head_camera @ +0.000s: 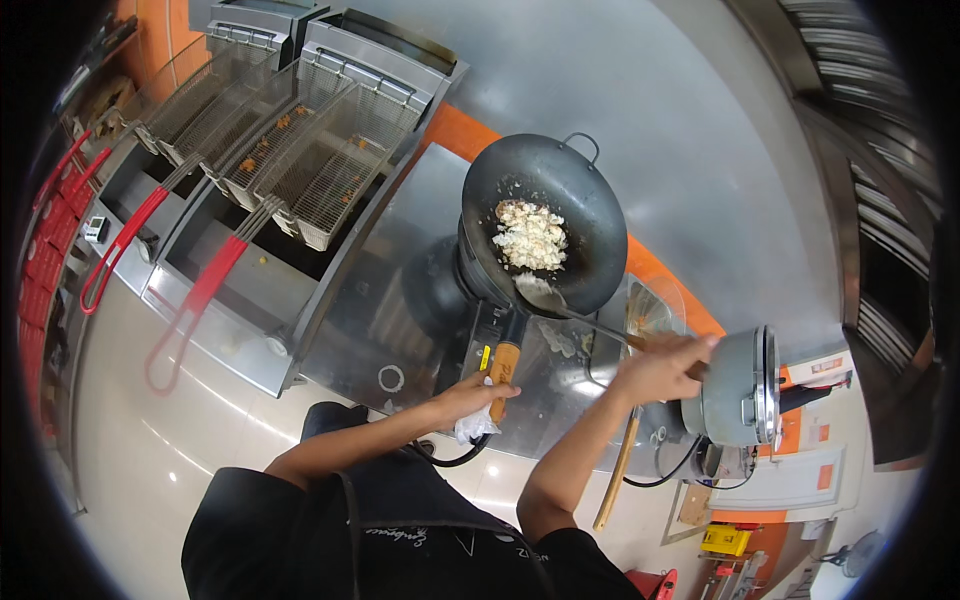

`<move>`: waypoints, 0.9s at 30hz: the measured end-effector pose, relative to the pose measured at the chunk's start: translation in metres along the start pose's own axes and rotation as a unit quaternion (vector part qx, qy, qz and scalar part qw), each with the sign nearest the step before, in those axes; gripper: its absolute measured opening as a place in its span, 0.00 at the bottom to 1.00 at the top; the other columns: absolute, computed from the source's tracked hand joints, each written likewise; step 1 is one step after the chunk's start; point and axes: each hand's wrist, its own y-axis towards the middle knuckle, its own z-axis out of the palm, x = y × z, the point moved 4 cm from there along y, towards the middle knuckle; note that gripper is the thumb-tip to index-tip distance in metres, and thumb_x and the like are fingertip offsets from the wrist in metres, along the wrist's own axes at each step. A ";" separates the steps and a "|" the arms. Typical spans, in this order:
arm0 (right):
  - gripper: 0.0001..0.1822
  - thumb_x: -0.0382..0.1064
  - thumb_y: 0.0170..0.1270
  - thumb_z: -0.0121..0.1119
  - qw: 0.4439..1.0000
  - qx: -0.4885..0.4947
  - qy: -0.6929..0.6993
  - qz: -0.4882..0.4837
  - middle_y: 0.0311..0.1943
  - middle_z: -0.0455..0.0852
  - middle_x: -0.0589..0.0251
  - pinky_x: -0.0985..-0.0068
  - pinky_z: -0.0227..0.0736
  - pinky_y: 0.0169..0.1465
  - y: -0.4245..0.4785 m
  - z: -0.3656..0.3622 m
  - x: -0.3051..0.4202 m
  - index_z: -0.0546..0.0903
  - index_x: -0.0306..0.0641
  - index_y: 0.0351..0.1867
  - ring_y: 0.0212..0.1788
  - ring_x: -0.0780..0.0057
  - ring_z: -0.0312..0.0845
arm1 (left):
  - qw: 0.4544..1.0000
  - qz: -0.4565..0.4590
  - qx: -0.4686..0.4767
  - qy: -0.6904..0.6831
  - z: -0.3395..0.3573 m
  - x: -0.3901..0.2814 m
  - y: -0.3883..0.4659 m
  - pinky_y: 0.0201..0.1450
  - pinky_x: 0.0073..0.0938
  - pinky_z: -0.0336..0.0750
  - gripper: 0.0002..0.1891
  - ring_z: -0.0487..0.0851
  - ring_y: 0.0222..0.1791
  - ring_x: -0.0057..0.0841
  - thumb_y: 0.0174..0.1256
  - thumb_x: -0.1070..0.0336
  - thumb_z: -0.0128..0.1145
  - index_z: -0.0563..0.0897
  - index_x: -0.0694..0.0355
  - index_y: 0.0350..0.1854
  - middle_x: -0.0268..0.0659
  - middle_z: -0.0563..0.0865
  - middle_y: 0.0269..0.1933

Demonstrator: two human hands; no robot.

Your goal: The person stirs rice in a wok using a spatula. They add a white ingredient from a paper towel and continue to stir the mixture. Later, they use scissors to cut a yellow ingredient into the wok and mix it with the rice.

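My left hand grips the wooden handle of a dark metal wok, with a crumpled white cloth or tissue at the palm. In the wok lies a heap of crumbled pale food, which looks like scrambled egg or rice. My right hand is closed around the handle of a long metal ladle or wok spatula. Its blurred head touches or hovers over the wok's near rim, with white bits on it. The wok sits tilted on a dark burner.
Deep fryers with wire baskets stand to the left, their red handles jutting towards me. A grey lidded pot is close by my right hand. Beneath that forearm, a wooden-handled strainer extends past the steel counter's front edge.
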 end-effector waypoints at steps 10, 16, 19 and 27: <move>0.28 0.46 0.78 0.54 1.000 0.008 0.023 -0.009 0.11 0.63 0.72 0.77 0.50 0.17 -0.023 0.010 -0.054 0.62 0.44 0.16 0.13 0.83 0.55 | 0.999 -0.004 0.043 0.007 -0.003 0.006 0.006 0.32 0.26 0.79 0.28 0.83 0.32 0.22 0.65 0.56 0.69 0.69 0.61 0.60 0.35 0.80 0.36; 0.28 0.46 0.81 0.49 0.999 0.027 0.024 -0.001 0.12 0.64 0.72 0.79 0.52 0.19 -0.027 -0.004 -0.073 0.60 0.44 0.17 0.16 0.84 0.56 | 1.000 0.003 -0.003 0.024 0.000 0.003 0.002 0.32 0.26 0.79 0.29 0.83 0.32 0.22 0.64 0.56 0.69 0.69 0.61 0.60 0.34 0.80 0.35; 0.28 0.46 0.80 0.50 0.996 0.052 0.070 0.003 0.12 0.63 0.72 0.78 0.49 0.18 -0.030 0.010 -0.074 0.60 0.45 0.17 0.16 0.84 0.55 | 1.000 -0.006 0.005 0.023 0.000 -0.006 -0.001 0.32 0.26 0.79 0.28 0.83 0.32 0.22 0.64 0.55 0.70 0.69 0.61 0.59 0.34 0.80 0.34; 0.27 0.44 0.78 0.54 0.995 0.061 0.076 -0.012 0.12 0.58 0.74 0.78 0.42 0.20 0.044 -0.005 0.010 0.58 0.45 0.18 0.14 0.85 0.47 | 1.000 0.015 0.027 0.003 -0.003 0.002 0.003 0.28 0.25 0.77 0.24 0.81 0.29 0.21 0.65 0.56 0.69 0.71 0.60 0.54 0.34 0.80 0.32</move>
